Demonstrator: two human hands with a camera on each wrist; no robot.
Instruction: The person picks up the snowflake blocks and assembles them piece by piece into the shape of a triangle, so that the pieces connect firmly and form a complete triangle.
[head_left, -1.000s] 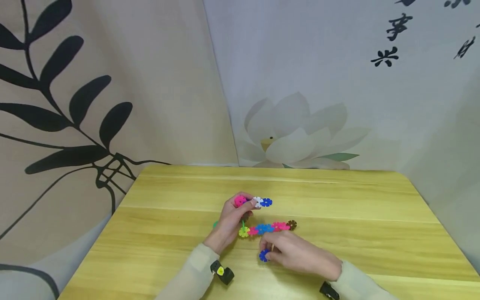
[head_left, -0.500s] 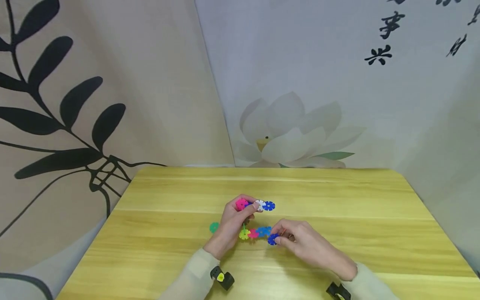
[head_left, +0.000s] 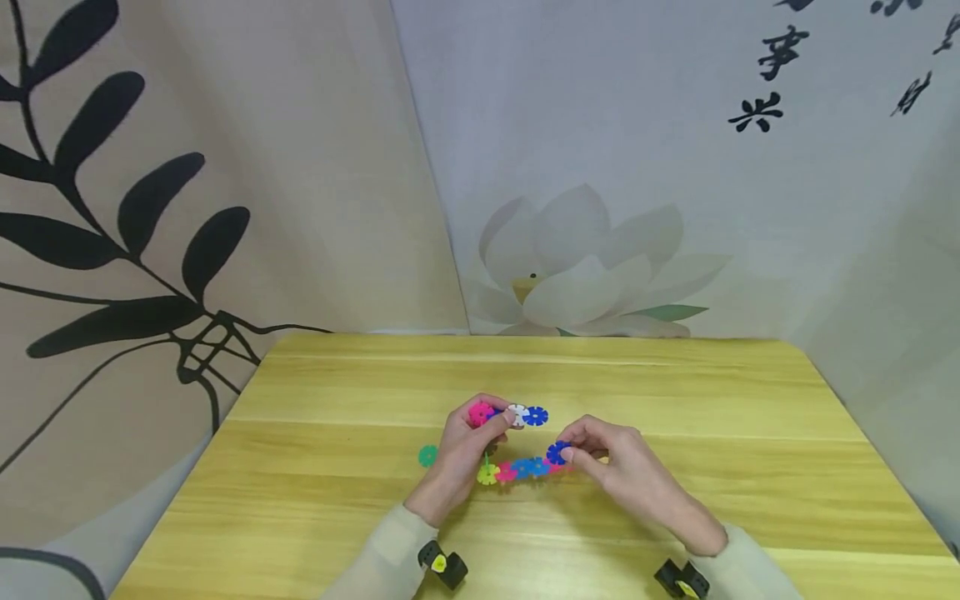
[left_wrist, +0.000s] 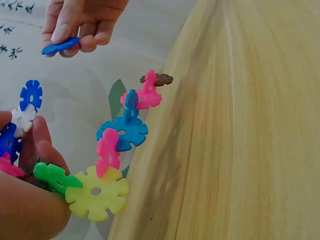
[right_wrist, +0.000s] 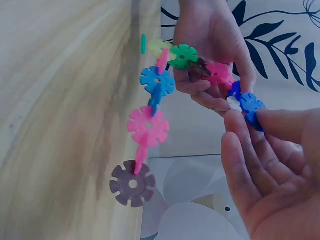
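My left hand [head_left: 461, 454] pinches a chain of interlocking snowflake discs between thumb and fingers. A white disc [head_left: 517, 415] and a blue end disc [left_wrist: 31, 95] stick out past its fingertips. From the other side the chain curves down through green, yellow [left_wrist: 97, 194], pink [right_wrist: 148, 126] and light blue [left_wrist: 122, 133] discs to a brown end disc [right_wrist: 133, 183]. My right hand [head_left: 633, 471] pinches a single dark blue snowflake disc [left_wrist: 60, 46] by its edge. This disc is to the right of and nearer than the blue end disc, apart from it in the left wrist view.
A loose green disc [head_left: 428, 455] lies on the wooden table [head_left: 300, 500], left of my left hand. Behind the table hangs a printed cloth backdrop [head_left: 360, 208]. Each wrist carries a small black camera [head_left: 450, 568].
My right hand has lifted the single blue disc up and to the right, from near the table to beside the chain's blue end. My left hand has stayed almost in place.
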